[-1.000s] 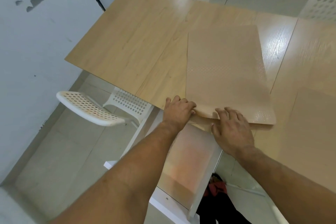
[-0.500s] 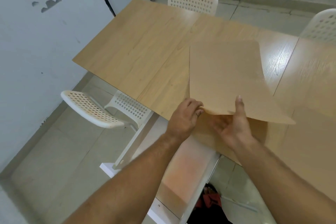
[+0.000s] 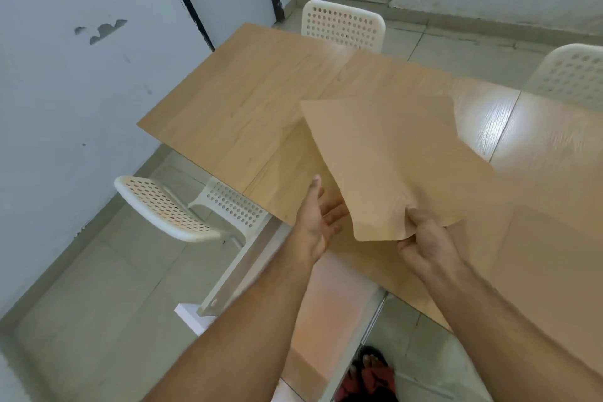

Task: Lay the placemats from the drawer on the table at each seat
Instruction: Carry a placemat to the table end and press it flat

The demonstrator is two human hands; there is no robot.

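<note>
- Right hand (image 3: 424,238) pinches the near edge of a tan placemat (image 3: 401,166), thumb on top, fingers curled under; mat puckers a bit at the pinch.
- Placemat is lifted off the table (image 3: 248,101), tilted, far corner pointing up & away, near-left corner rounded and hanging just past the table's near edge.
- Left hand (image 3: 318,222) is open, palm turned toward the mat, fingers spread loosely, holding nothing; its fingertips sit just beside the mat's left edge. Touching or not: can't tell.
- Both bare forearms reach in from the bottom of the view.
- Table is light wood-grain w/ seams across the top; glare on the right part.
- More tan sheet lies flat on the table under/right of the held mat (image 3: 538,258), colour very close to the wood, edges hard to make out.
- White perforated chair (image 3: 182,209) tucked at the table's left side, seat partly under the top.
- 2nd white perforated chair (image 3: 342,26) at the far end, only backrest seen.
- 3rd chair back (image 3: 574,75) at far right, cut by the frame.
- White open drawer (image 3: 326,313) sticks out below the table's near edge, between the arms; its pale inside looks bare.
- Red sandal on a foot (image 3: 372,372) on the tiled floor at bottom.
- Pale blue wall w/ chipped paint at left.
</note>
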